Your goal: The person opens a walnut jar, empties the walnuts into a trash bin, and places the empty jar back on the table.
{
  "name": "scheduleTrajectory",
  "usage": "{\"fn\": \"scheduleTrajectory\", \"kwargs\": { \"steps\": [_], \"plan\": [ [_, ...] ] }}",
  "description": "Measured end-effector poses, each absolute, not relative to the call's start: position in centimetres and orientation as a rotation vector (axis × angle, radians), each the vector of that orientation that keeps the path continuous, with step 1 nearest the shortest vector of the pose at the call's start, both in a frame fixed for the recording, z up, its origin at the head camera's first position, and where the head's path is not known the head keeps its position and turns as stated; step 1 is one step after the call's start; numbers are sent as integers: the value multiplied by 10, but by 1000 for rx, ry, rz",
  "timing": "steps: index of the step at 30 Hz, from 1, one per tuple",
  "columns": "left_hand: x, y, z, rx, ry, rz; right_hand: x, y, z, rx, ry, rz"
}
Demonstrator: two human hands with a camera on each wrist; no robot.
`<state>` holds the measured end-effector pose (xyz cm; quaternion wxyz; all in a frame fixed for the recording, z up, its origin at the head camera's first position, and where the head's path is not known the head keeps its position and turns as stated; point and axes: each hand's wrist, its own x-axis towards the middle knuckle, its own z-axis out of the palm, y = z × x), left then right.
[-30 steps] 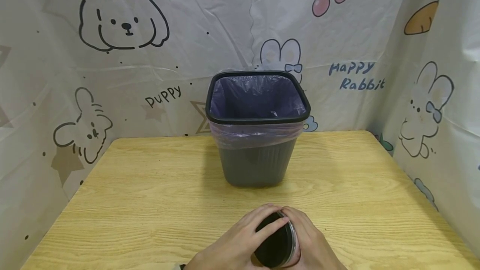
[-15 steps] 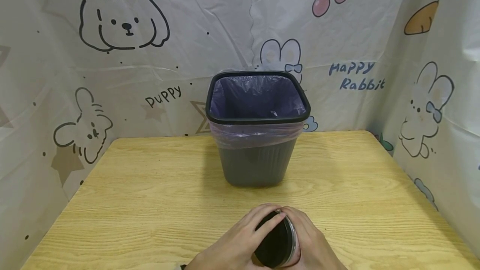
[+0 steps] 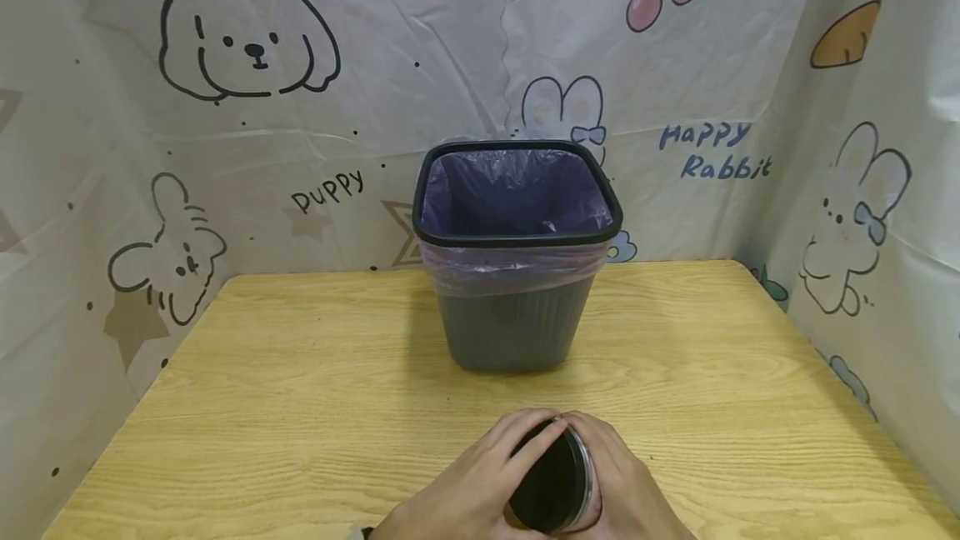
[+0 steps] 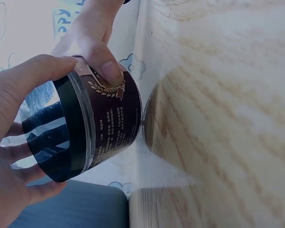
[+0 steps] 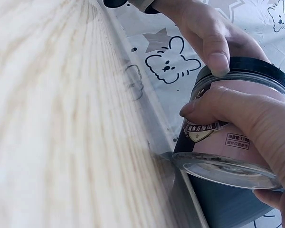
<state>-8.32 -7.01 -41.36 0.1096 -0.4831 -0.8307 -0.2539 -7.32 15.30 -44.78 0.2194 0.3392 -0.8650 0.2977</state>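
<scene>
A round jar with a black lid and a clear rim is held just above the near edge of the wooden table. My left hand wraps the black lid. My right hand grips the jar's labelled body, thumb across the label. In the left wrist view the jar shows a dark label with gold print, with the right thumb on it. In the right wrist view the left hand sits on top of the lid.
A dark grey bin lined with a purple bag stands open at the table's back middle, beyond the hands. Printed cartoon sheets wall in the table on the left, back and right. Bare wood lies to both sides of the hands.
</scene>
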Motion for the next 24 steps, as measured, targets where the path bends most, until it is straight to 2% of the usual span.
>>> {"fn": "scheduleTrajectory", "kwargs": {
  "steps": [24],
  "plan": [
    [-84,-73,-415,-1384,-2448,-691,-73,150,-448,932,-2355,849]
  ]
}}
